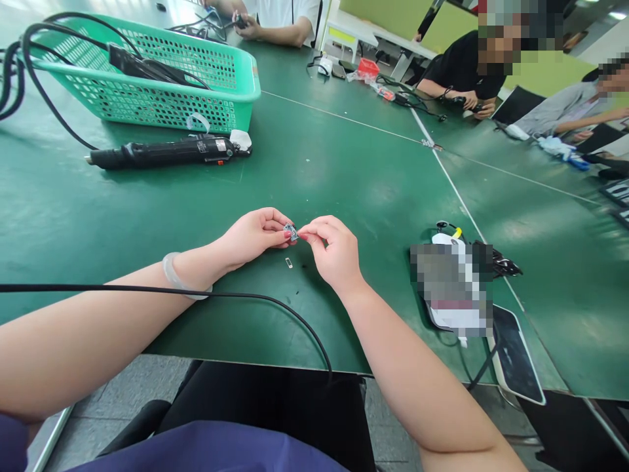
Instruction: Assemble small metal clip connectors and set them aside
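Observation:
Just above the green tabletop [339, 170], my left hand [258, 231] pinches a small grey-blue part that looks like a circuit board [291, 231]. My right hand [335, 248] meets it from the other side, thumb and forefinger pressed together at the part's edge. Whether those right fingertips hold a tiny piece of their own is too small to tell. Below the hands lies a small pale rectangular frame [289, 263], with a few dark specks near it. A black electric screwdriver [167, 152] rests on its side at the upper left.
Behind the screwdriver stands a green plastic basket [240, 85] with black cables and an adapter inside. A black cable [246, 295] crosses over my left forearm. On the right are a phone [515, 354] and coiled cable [501, 259]. Other people work at the far tables.

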The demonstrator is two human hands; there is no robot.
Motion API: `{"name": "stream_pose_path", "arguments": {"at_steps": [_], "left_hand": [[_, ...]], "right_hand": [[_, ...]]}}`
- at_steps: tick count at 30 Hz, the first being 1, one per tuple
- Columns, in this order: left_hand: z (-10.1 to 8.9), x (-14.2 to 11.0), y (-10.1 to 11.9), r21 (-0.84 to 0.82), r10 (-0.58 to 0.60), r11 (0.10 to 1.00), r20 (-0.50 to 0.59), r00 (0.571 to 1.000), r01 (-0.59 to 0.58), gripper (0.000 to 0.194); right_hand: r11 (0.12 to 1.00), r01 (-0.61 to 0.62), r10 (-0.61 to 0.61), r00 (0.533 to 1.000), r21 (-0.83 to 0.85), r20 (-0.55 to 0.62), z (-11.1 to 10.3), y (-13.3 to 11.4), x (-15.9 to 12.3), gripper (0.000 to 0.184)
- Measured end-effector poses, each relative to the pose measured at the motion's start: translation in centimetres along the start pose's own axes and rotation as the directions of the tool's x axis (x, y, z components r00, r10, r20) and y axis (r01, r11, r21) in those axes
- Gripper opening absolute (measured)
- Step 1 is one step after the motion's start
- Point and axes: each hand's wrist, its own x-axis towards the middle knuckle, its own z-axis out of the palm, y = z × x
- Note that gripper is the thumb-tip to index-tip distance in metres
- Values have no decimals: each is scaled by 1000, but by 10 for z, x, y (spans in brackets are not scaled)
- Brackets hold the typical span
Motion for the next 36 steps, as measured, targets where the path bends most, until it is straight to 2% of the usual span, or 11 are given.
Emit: {"name": "stream_pose_path", "arguments": {"at_steps": [9,16,23,24,26,28,30,32,36], "left_hand": [[-3,0,-1,-92,-41,994,129,991,53,16],[-2,-2,1,-117,-64,990,158,985,83,17],[-5,-1,1,-187,-90,976,133,987,114,11],[-6,-1,0,-205,-90,972,130,987,116,10],[-8,0,-1,-247,-89,962,121,989,117,8],[-11,2,-3,-278,-96,953,109,989,123,7],[-13,3,-5,-290,-103,948,107,989,130,7],[-13,3,-6,-284,-106,949,111,988,134,8],[-11,3,-6,-252,-108,958,125,986,137,15]], "right_hand": [[999,22,-22,1000,39,-2,-1,0,-1,17],[995,-41,35,997,93,64,-3,-3,-4,21],[988,-117,117,993,97,0,-19,5,0,23],[987,-141,140,990,80,24,-23,8,0,22],[982,-187,185,969,-4,164,-31,15,0,16],[972,-216,234,911,-90,339,-38,20,-1,13],[963,-225,269,851,-150,451,-42,24,-3,12],[958,-225,285,828,-180,483,-43,25,-4,9],[961,-183,263,839,-208,476,-41,22,-3,14]]}}
